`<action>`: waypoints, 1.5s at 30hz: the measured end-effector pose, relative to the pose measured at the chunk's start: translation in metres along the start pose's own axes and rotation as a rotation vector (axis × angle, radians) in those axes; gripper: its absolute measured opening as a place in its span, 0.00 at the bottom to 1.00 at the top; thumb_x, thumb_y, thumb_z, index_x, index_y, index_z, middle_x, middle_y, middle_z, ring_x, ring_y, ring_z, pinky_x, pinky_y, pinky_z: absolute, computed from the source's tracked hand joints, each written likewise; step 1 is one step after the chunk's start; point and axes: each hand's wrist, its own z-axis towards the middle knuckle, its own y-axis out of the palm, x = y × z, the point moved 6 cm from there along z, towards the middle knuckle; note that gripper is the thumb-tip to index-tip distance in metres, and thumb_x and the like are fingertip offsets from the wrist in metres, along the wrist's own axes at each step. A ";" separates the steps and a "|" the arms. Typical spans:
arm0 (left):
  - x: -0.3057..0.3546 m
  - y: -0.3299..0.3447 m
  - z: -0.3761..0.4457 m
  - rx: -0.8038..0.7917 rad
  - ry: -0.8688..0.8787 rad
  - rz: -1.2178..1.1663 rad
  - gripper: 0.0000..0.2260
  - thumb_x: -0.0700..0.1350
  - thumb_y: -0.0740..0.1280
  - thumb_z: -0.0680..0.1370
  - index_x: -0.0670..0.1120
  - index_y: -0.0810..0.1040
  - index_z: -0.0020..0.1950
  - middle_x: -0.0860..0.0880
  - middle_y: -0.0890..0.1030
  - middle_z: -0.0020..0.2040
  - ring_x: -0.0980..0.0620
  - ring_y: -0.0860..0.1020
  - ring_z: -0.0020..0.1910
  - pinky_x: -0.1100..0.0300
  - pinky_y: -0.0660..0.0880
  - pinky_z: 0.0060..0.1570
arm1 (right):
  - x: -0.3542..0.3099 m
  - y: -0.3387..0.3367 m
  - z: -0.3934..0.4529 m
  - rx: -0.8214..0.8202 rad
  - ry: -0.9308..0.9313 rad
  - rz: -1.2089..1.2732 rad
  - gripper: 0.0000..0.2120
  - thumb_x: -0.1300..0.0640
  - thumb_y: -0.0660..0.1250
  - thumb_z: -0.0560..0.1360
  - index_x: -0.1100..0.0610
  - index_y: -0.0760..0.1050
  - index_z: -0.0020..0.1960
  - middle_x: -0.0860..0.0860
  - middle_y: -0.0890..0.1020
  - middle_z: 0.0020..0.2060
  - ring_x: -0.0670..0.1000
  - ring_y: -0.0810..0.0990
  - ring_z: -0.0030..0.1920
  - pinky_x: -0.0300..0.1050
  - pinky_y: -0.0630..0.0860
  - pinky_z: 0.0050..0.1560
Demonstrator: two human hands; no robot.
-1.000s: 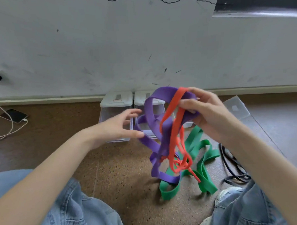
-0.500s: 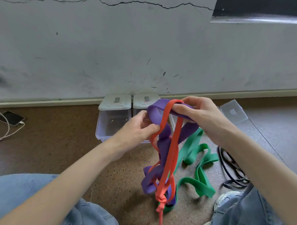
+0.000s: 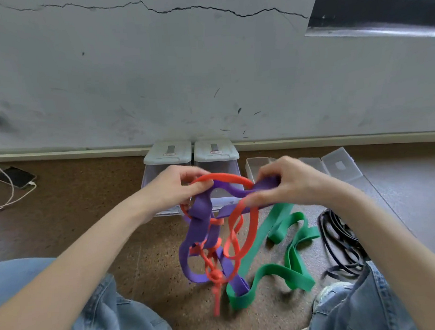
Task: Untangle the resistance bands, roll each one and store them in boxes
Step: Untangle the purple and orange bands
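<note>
Since half a second ago the hands have drawn apart, spreading the tangle wider above the floor. The green band [image 3: 288, 271] lies on the floor beneath; above it the left hand [image 3: 172, 189] and right hand [image 3: 287, 181] each pinch the purple band [image 3: 201, 225], knotted with the orange band [image 3: 241, 228]. Beyond stand two lidded boxes [image 3: 167, 154] against the wall.

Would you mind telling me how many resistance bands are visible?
4: purple and orange tangled in hand, green and black on the floor.
</note>
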 end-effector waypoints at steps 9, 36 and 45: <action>-0.031 -0.028 0.003 0.221 -0.277 -0.448 0.13 0.48 0.63 0.78 0.46 0.75 0.35 0.54 0.65 0.22 0.56 0.62 0.21 0.65 0.70 0.26 | 0.004 -0.032 -0.007 0.377 -0.061 0.863 0.11 0.65 0.65 0.75 0.58 0.75 0.35 0.48 0.78 0.26 0.50 0.80 0.31 0.36 0.76 0.29; -0.046 -0.022 -0.001 0.138 -0.380 -0.244 0.09 0.49 0.66 0.77 0.46 0.83 0.42 0.51 0.70 0.35 0.58 0.63 0.26 0.68 0.57 0.20 | 0.000 -0.033 -0.005 0.655 -0.032 0.614 0.13 0.65 0.59 0.77 0.68 0.75 0.37 0.56 0.79 0.25 0.50 0.79 0.23 0.45 0.77 0.27; -0.026 0.017 -0.005 -0.208 -0.313 -0.380 0.07 0.45 0.66 0.76 0.42 0.80 0.47 0.49 0.81 0.36 0.61 0.62 0.20 0.70 0.57 0.19 | 0.054 -0.005 -0.001 0.126 0.415 -0.347 0.20 0.66 0.58 0.75 0.58 0.64 0.66 0.58 0.76 0.57 0.60 0.79 0.51 0.54 0.78 0.49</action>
